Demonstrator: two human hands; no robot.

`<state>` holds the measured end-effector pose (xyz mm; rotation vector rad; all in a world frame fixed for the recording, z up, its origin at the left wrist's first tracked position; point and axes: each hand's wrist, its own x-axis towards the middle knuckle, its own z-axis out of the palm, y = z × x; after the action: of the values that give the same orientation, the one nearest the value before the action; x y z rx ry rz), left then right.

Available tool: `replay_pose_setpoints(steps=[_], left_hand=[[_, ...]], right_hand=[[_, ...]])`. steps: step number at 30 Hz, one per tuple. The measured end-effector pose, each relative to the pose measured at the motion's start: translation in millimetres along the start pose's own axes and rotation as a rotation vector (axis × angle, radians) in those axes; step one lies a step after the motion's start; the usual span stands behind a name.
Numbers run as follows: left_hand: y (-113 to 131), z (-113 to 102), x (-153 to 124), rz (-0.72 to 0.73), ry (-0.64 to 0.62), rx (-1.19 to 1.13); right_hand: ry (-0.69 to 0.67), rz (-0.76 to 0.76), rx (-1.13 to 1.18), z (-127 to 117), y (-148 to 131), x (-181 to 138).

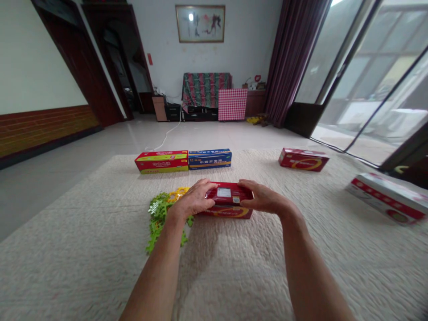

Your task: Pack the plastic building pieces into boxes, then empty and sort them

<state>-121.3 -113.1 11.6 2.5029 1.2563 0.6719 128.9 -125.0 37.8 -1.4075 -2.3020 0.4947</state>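
Observation:
A long red box with a white label on top lies on the cream quilted mat in front of me. My left hand grips its left end with the fingers curled over the top. My right hand grips its right end the same way. Just left of the box, partly under my left wrist, lies a heap of green and yellow plastic pieces.
Farther on the mat lie a red-and-yellow box and a blue box end to end, a red box to the right, and a red-and-white box at the far right. Glass doors stand right, furniture at the back wall.

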Motion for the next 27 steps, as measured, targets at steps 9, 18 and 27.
replay_pose_setpoints(steps=[9, 18, 27], left_hand=[[7.7, -1.7, 2.0, -0.001, -0.018, 0.022], [4.4, -4.3, 1.3, 0.015, -0.030, -0.026], [12.2, -11.7, 0.4, -0.005, 0.020, 0.024]], right_hand=[[0.022, -0.029, -0.057, 0.5, -4.7, 2.0], [0.032, -0.008, -0.008, -2.0, -5.1, -1.2], [0.057, 0.008, 0.087, -4.6, -1.0, -2.8]])
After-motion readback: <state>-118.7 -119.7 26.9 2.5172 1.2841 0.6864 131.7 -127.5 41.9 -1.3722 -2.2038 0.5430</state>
